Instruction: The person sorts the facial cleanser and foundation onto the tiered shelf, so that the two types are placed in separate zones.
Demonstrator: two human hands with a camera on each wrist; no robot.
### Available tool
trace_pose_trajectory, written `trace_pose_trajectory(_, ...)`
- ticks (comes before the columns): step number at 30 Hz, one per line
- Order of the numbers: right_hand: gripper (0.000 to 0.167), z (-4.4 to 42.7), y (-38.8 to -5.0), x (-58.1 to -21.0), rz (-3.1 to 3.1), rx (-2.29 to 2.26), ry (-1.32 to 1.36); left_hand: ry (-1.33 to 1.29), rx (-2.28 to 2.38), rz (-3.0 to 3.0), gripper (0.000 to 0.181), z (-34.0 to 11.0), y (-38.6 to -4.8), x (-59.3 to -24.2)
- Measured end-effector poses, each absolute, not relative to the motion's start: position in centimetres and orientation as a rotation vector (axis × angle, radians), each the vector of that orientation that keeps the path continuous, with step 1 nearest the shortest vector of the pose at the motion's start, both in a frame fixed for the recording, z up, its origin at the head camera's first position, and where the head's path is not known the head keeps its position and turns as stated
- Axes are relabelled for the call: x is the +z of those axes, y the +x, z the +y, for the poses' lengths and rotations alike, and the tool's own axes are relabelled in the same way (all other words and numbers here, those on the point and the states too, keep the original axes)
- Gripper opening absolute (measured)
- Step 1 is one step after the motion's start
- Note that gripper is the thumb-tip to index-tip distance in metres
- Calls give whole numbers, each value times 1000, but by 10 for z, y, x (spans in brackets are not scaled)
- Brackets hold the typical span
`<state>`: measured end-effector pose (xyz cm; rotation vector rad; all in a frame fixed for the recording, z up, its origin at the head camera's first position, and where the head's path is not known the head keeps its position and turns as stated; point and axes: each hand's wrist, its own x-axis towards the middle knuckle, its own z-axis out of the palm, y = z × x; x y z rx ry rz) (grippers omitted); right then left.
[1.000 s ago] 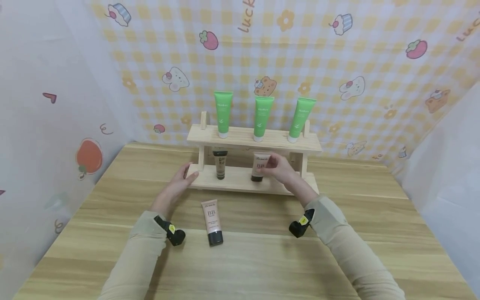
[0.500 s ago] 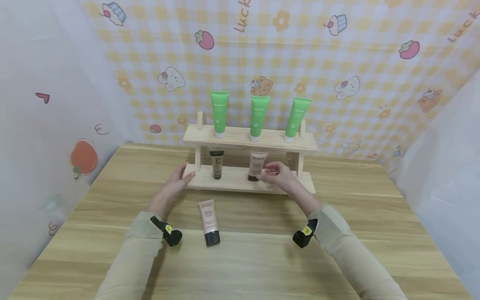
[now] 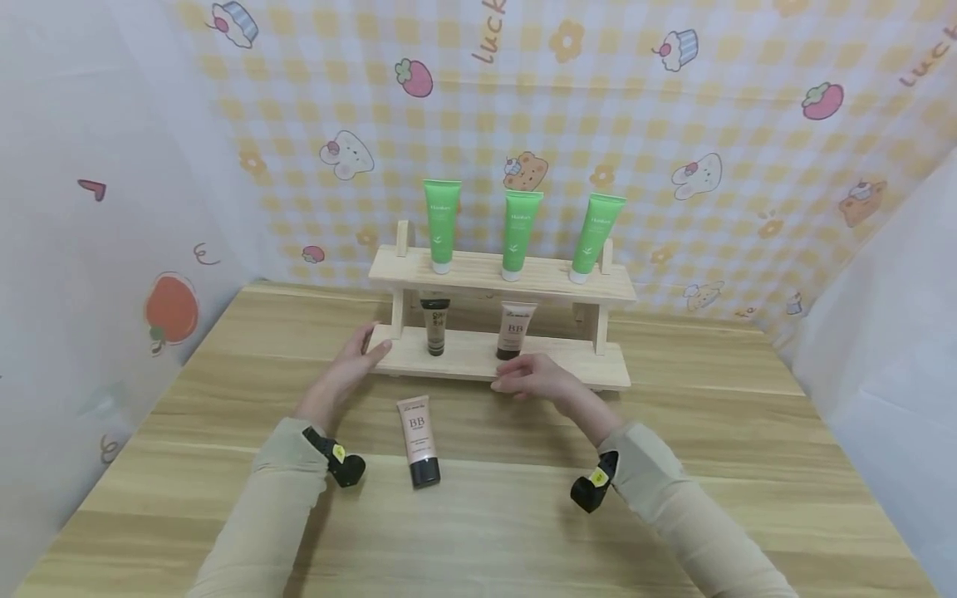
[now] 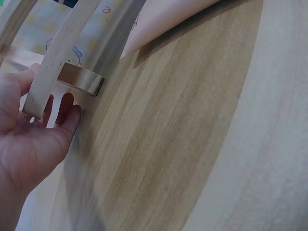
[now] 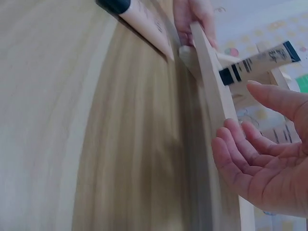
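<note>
At the left end of a two-tier wooden shelf (image 3: 568, 353), my left hand (image 3: 345, 371) holds the lower board (image 4: 48, 72), thumb above and fingers below. My right hand (image 3: 540, 380) is empty at that board's front edge, its fingers loosely bent in the right wrist view. Just behind it a pink BB cream tube (image 3: 516, 325) stands upright on its black cap on the lower board. A slim dark-capped tube (image 3: 436, 328) stands to its left. Another pink BB cream tube (image 3: 419, 440) lies flat on the table between my forearms.
Three green tubes stand on the upper board: left (image 3: 443, 224), middle (image 3: 519, 234) and right (image 3: 596, 237), the right one leaning. The wooden table (image 3: 710, 415) meets a checked cloth backdrop (image 3: 635, 149) behind the shelf.
My right hand has let go of the standing BB cream tube and moved down toward the shelf's front edge. My left hand keeps its place on the board.
</note>
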<state>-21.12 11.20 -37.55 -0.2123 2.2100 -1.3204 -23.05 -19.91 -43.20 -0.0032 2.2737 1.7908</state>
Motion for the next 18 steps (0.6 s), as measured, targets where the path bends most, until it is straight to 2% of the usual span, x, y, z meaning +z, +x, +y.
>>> trace_pose_trajectory(6, 44, 91, -206, -383, 2169, -1275, -289, -3, 1795, 2281, 69, -198, -232, -433)
trace_pose_trajectory(18, 46, 46, -194, -404, 2100, -1223, -280, -5, 1806, 2257, 68, -197, -228, -425)
